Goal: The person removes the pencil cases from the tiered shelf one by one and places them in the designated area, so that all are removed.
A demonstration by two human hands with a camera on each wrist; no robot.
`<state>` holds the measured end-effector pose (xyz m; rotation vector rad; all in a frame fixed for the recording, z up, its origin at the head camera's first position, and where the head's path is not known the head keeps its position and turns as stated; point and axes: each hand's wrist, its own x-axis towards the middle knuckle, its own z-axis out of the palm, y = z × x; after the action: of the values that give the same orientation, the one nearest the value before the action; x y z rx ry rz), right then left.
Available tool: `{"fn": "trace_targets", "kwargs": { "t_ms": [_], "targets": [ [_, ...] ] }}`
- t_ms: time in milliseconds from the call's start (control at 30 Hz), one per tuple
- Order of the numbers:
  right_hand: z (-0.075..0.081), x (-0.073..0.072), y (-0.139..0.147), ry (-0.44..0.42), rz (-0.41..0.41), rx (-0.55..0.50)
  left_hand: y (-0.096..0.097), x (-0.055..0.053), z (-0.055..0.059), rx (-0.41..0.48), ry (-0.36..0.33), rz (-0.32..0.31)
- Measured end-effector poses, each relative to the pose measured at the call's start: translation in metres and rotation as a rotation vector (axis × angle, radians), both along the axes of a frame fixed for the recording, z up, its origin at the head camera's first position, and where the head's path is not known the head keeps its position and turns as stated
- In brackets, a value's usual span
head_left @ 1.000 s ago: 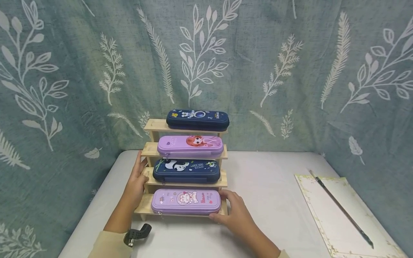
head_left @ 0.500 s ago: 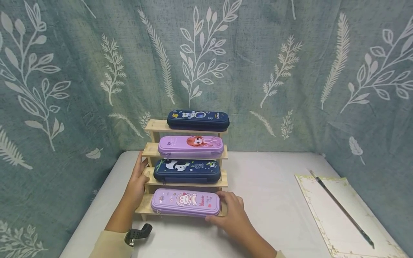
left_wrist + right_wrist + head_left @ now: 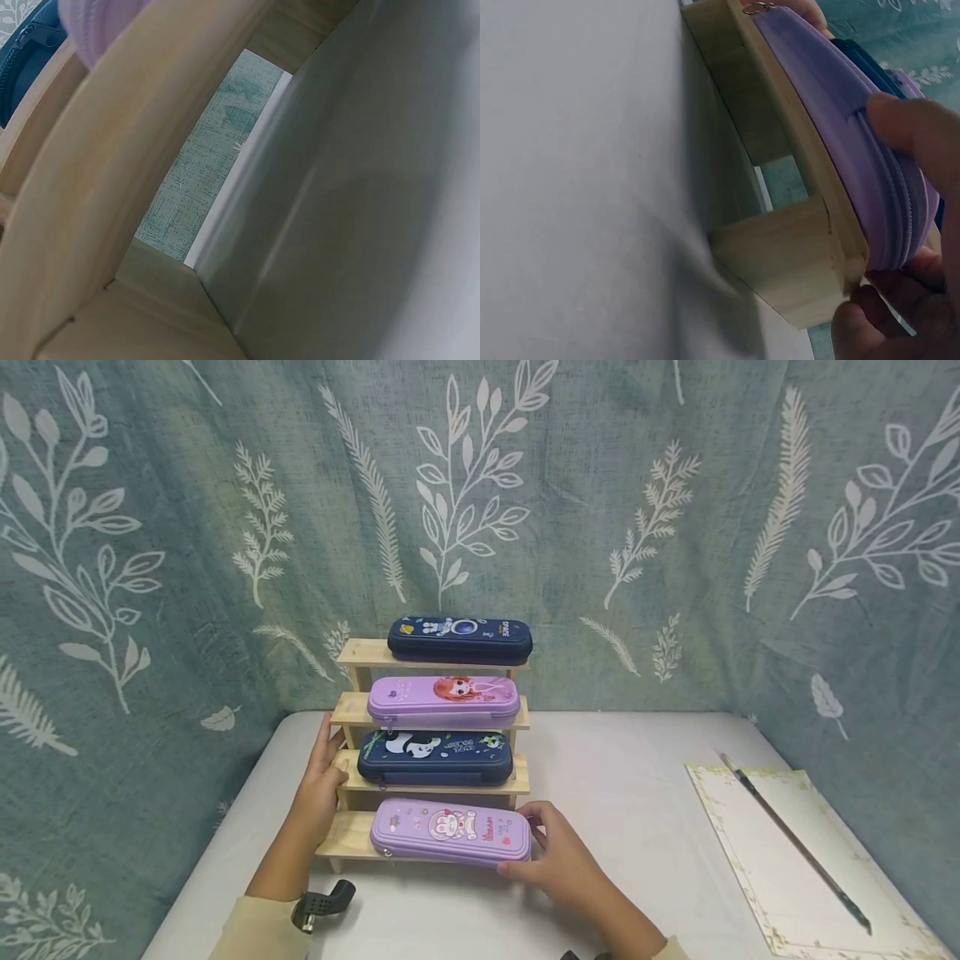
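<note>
My right hand point(image 3: 551, 847) grips the right end of a lilac pencil case point(image 3: 450, 831) with a cartoon bunny, thumb at the front and fingers behind. This case lies slightly slanted on the bottom step of a wooden stepped rack point(image 3: 348, 833), its right end reaching past the plank. In the right wrist view the thumb presses the zippered side of the lilac pencil case point(image 3: 855, 150), fingers curled around its end. My left hand point(image 3: 311, 797) holds the rack's left side, thumb against a plank end. The left wrist view shows a rack plank point(image 3: 127, 142) but not the hand.
Higher steps carry a navy panda case point(image 3: 435, 758), a purple case with a red-haired girl point(image 3: 442, 700) and a navy space case point(image 3: 459, 639). Right on the white table point(image 3: 615, 810) lies a bordered sheet point(image 3: 750, 843) with a brush point(image 3: 798, 846) across it. A patterned curtain point(image 3: 570, 568) stands behind.
The lilac bunny case first turned slightly, its right end coming forward, then slid right along the bottom step with my right hand. My left hand and the other cases stay put.
</note>
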<state>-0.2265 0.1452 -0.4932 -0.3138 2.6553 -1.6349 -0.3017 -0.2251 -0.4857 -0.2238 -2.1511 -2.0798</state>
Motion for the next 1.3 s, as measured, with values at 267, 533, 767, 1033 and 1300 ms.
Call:
{"fn": "trace_targets", "kwargs": {
  "t_ms": [267,533,767,1033,1300],
  "targets": [
    [-0.001,-0.002,0.016,-0.105,0.006,-0.099,0.001,0.001,0.001,-0.011,-0.006,0.030],
    [0.000,-0.001,0.033,-0.138,0.067,-0.135,0.004,0.000,0.002,0.003,-0.024,0.038],
    [-0.006,-0.001,0.051,-0.188,0.154,-0.210,0.003,0.002,0.001,-0.034,-0.029,0.059],
    [-0.003,-0.002,0.070,-0.224,0.157,-0.231,0.001,0.002,0.000,-0.043,-0.007,0.037],
    [0.002,-0.001,0.091,-0.274,0.200,-0.295,0.001,0.001,0.000,-0.053,-0.009,0.021]
  ]
}}
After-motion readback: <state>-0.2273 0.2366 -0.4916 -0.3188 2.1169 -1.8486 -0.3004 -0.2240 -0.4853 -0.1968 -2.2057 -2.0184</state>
